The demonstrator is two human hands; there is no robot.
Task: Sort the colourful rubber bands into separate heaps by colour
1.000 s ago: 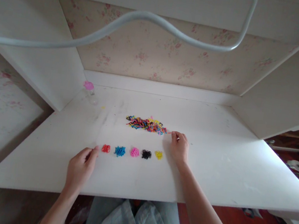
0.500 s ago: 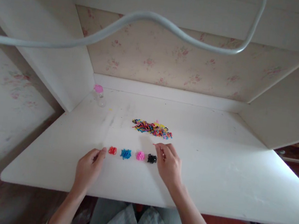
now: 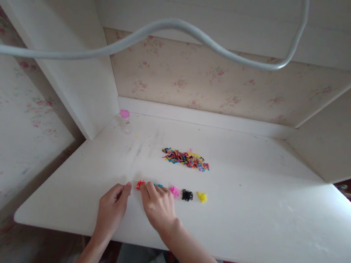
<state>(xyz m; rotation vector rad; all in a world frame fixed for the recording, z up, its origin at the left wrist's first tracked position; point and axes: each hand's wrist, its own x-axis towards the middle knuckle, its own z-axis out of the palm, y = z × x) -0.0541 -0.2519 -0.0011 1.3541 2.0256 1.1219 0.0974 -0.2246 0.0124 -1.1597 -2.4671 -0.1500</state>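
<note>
Small rubber bands lie in a row of little piles on the white desk. My right hand (image 3: 159, 207) reaches left across the row, fingers bent together, its tips at the red rubber bands (image 3: 139, 185). It partly covers the blue pile (image 3: 158, 185) and borders the pink pile (image 3: 174, 191). Farther right sit the black pile (image 3: 187, 195) and the yellow pile (image 3: 202, 196). Just left of the red ones, my left hand (image 3: 114, 204) rests on the desk, thumb and forefinger pinched; what is between them, if anything, is hidden.
Behind the row spreads a mixed heap of coloured rubber bands (image 3: 186, 159). A clear bottle with a pink cap (image 3: 125, 114) stands at the back left. A white cable (image 3: 176, 24) crosses the upper view. Side panels (image 3: 318, 124) flank the desk (image 3: 263, 221).
My right hand has moved left from beside the black pile to the red pile, carrying a small red band, uncovering the yellow pile. My left hand keeps its pinch. The view has shifted slightly.
</note>
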